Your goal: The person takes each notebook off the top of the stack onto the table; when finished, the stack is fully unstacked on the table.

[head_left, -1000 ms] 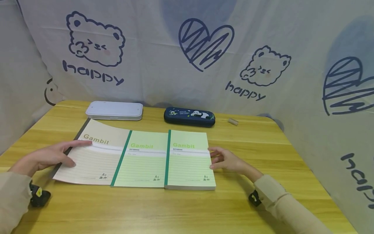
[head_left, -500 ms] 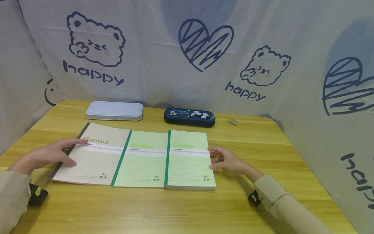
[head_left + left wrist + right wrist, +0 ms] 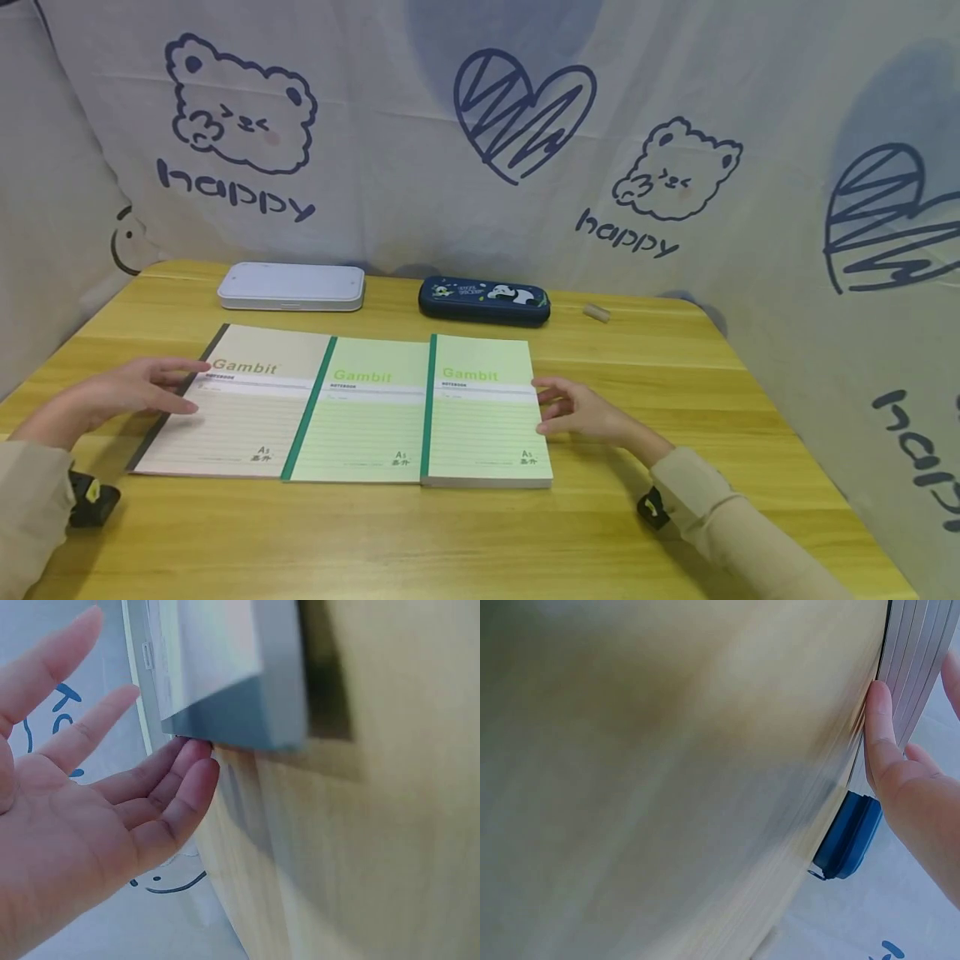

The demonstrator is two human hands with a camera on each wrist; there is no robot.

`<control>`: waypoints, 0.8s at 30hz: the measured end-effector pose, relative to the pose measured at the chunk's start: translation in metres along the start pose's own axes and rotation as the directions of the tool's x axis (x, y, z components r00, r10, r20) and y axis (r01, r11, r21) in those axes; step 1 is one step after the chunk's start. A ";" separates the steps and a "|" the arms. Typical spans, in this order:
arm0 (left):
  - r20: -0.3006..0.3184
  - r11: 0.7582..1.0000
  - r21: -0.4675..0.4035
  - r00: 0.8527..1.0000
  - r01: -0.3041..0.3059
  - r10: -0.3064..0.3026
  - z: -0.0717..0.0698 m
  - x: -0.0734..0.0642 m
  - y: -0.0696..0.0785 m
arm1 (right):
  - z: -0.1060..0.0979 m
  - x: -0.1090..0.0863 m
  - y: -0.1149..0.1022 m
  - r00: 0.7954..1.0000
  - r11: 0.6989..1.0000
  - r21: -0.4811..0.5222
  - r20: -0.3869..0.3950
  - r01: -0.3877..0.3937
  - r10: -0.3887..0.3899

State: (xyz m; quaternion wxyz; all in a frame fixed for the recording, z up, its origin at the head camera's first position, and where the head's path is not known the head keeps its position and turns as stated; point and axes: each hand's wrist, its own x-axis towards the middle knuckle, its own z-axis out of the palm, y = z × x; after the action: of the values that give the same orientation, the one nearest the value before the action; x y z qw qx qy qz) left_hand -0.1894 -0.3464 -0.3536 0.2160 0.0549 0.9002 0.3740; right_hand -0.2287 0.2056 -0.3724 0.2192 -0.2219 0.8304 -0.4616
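Three A5 notebooks show side by side, slightly overlapping: a beige one (image 3: 236,425) with a dark spine, a pale green one (image 3: 367,433) with a green spine, and at the right a thicker green notebook stack (image 3: 487,437). My left hand (image 3: 123,392) is at the beige notebook's spine, thumb and forefinger apart over its edge. The left wrist view shows the left hand's (image 3: 90,817) lower fingertips at the spine edge (image 3: 240,712). My right hand (image 3: 581,412) touches the stack's right edge with loosely bent fingers. Several page layers (image 3: 911,660) show beside the right hand (image 3: 922,795).
A white pencil case (image 3: 292,286) and a dark blue panda pencil case (image 3: 483,301) lie along the back of the wooden table (image 3: 480,542). A small tan block (image 3: 596,312) is to their right. A printed cloth (image 3: 375,167) hangs behind the table.
The beige notebook's raised upper part has come down and now lies flatter. My left forefinger has drawn back leftward off the cover. The right hand stays at the stack's edge.
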 end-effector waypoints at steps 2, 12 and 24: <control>-0.006 1.000 0.019 1.000 -0.012 0.012 0.000 0.000 0.001 | 0.000 0.000 0.000 1.000 1.000 0.001 0.000 0.001 -0.001; -0.091 1.000 0.005 0.996 -0.025 0.025 -0.003 0.000 0.009 | 0.000 0.000 0.001 1.000 1.000 0.004 -0.003 0.004 -0.004; -0.175 0.995 -0.020 0.980 -0.099 0.094 0.002 0.004 0.032 | 0.000 0.000 0.001 1.000 1.000 -0.006 -0.004 0.000 -0.001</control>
State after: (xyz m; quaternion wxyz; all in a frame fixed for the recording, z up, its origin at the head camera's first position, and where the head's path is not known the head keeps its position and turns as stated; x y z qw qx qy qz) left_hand -0.1947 -0.3215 -0.3343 0.1191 0.0625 0.9065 0.4001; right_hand -0.2291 0.2062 -0.3732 0.2169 -0.2219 0.8321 -0.4597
